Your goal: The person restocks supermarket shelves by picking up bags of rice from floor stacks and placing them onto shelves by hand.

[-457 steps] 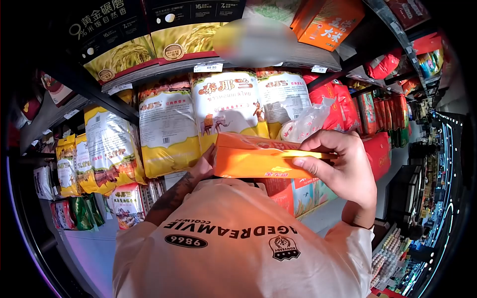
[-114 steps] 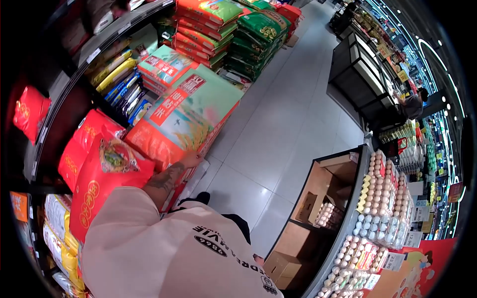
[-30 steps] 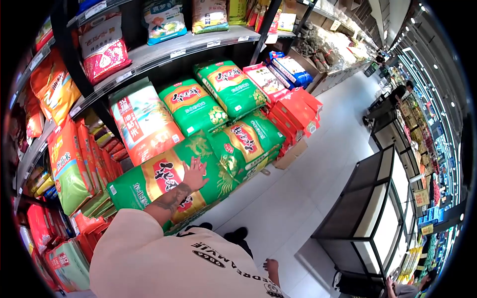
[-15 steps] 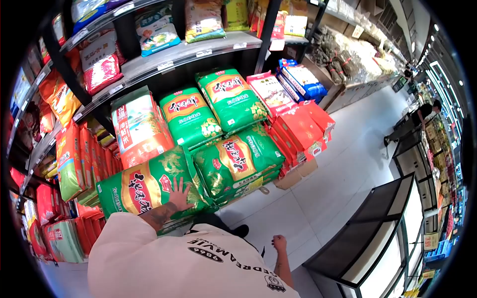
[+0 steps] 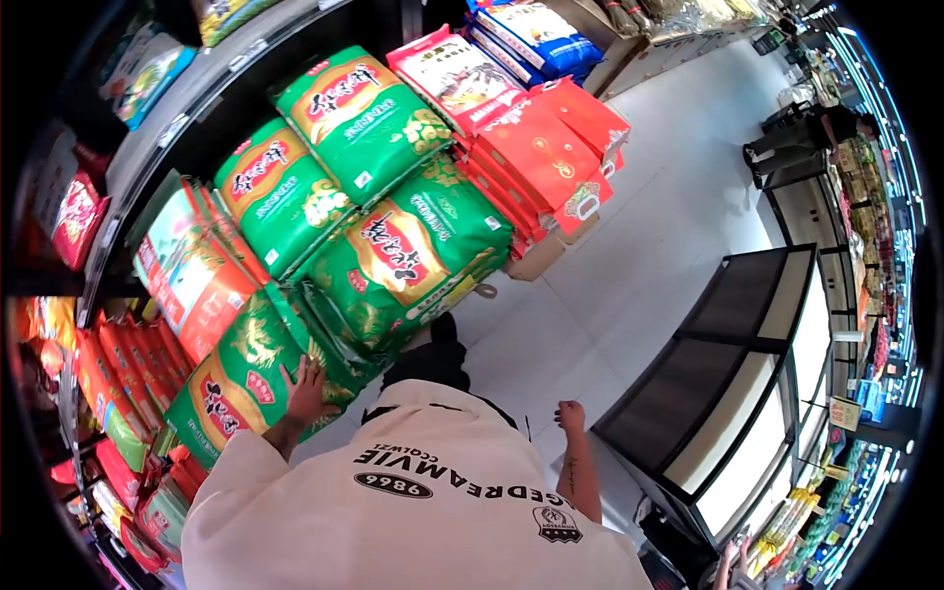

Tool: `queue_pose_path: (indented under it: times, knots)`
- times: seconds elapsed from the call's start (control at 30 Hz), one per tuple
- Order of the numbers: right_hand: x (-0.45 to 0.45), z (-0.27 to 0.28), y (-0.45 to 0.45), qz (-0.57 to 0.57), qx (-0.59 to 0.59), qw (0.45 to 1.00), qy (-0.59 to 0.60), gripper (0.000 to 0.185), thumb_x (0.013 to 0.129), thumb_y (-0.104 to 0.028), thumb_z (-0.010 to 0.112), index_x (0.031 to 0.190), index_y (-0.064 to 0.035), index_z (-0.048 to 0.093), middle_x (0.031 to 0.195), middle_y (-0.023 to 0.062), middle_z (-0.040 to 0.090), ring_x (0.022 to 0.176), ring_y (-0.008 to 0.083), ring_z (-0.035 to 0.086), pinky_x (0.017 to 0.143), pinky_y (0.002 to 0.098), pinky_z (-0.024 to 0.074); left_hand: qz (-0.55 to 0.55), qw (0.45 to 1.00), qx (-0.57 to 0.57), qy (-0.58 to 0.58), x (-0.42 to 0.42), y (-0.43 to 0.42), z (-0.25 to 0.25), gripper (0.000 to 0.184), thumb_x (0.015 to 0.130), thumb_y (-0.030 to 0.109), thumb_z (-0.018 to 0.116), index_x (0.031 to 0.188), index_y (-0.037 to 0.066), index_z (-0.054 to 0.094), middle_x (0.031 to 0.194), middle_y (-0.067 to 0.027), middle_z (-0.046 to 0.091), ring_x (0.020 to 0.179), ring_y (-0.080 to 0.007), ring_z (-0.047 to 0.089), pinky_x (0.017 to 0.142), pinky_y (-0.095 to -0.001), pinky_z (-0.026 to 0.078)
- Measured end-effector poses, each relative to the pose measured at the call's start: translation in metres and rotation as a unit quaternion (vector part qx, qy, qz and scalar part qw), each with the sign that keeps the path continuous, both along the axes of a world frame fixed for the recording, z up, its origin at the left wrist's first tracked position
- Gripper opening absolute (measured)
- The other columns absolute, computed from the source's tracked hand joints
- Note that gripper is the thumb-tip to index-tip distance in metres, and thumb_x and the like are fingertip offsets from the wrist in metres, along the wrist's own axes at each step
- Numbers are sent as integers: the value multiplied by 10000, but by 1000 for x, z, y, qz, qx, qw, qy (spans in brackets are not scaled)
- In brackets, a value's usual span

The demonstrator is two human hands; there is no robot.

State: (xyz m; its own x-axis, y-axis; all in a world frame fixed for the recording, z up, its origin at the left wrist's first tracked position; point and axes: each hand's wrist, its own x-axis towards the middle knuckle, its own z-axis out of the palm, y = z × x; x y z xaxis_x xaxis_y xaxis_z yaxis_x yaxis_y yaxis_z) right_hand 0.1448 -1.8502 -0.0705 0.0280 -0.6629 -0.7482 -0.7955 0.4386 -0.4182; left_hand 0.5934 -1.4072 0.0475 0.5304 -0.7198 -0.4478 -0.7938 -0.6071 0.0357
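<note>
My left hand [image 5: 308, 390] lies with fingers spread on a large green rice bag [image 5: 261, 334] with a gold and red label. The bag lies at the near left of a stack. Beside it, a second green rice bag [image 5: 403, 251] lies at the stack's front. Two more green bags, a left one [image 5: 280, 192] and a farther one [image 5: 359, 118], lie behind. A red and white bag [image 5: 192, 261] leans at the left. My right hand [image 5: 569, 416] hangs over the floor at my side, fingers curled closed, with nothing visible in it.
Red boxes [image 5: 546, 147] sit at the stack's right end, near blue and white bags [image 5: 536, 37]. Shelving [image 5: 147, 162] runs along the left. A black-framed display stand [image 5: 713, 383] is on the right. Another person [image 5: 816, 133] is in the aisle; another person's hand [image 5: 730, 565] shows lower right.
My view has turned, so the stack sits farther left and tilted. My left hand stays spread on the green rice bag. My right hand still hangs closed at my side.
</note>
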Motion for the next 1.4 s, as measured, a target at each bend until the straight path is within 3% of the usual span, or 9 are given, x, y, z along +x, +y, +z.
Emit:
queue_pose_path:
  times: [0.13,0.17,0.3,0.5,0.67,0.77,1.0,1.2,1.4]
  knots:
    - [52,9,-24,132,-33,990,-24,263,816,-235,567,941,-6,606,724,107,643,563,180,620,479,299,473,-38,993,31,104,16,-56,-5,707,608,478,696,1182,99,537,1163,-168,507,1219,-349,376,979,-681,144]
    - [66,12,-33,133,-43,990,-21,264,816,-234,567,939,-4,608,720,105,644,560,178,621,480,297,473,79,978,55,183,24,-64,-47,551,665,406,665,1103,84,577,963,-159,582,1032,-340,532,928,-575,327]
    - [128,30,-82,138,-80,987,-26,263,815,-233,568,928,-2,618,702,100,647,550,174,626,489,293,477,207,944,-167,193,52,-175,-42,461,715,363,671,1050,54,595,949,-161,619,910,-338,584,754,-400,481]
    - [199,12,-158,263,-206,942,-17,253,798,-233,578,898,-7,633,699,121,650,564,213,632,554,328,495,319,852,-292,294,86,-241,4,359,741,270,681,1016,53,605,810,-127,643,732,-216,641,630,-329,498]
    - [272,22,-190,324,-212,922,-20,269,776,-232,593,924,-12,634,835,187,650,805,318,630,726,388,494,389,897,-122,171,75,-144,-53,325,728,328,647,879,39,640,759,-166,636,732,-299,632,641,-403,492]
    - [314,19,-216,420,-223,879,-3,353,743,-239,620,1011,-9,609,1061,244,582,1022,376,539,862,430,443,504,851,-106,102,38,-93,-46,335,706,357,636,791,34,654,731,-176,630,700,-345,621,637,-433,487]
    - [439,24,-276,582,-369,724,12,804,704,-311,656,1345,10,291,1378,279,285,1242,447,312,997,487,330,661,736,-106,105,-46,-86,-25,335,686,348,687,816,39,679,763,-187,646,717,-339,635,666,-394,504]
    - [515,8,-323,611,-127,769,137,1208,605,-527,712,1393,59,7,1454,292,-13,1354,425,61,1062,484,243,695,678,-161,175,-59,-200,42,352,749,250,684,975,-15,632,727,-159,659,607,-227,654,556,-331,507]
    - [509,3,-319,639,-160,732,175,1319,575,-559,731,1354,113,-96,1429,334,-70,1336,476,-10,1086,501,137,748,616,-174,174,-96,-228,49,373,763,232,669,1032,-18,606,718,-134,656,553,-178,631,516,-299,493]
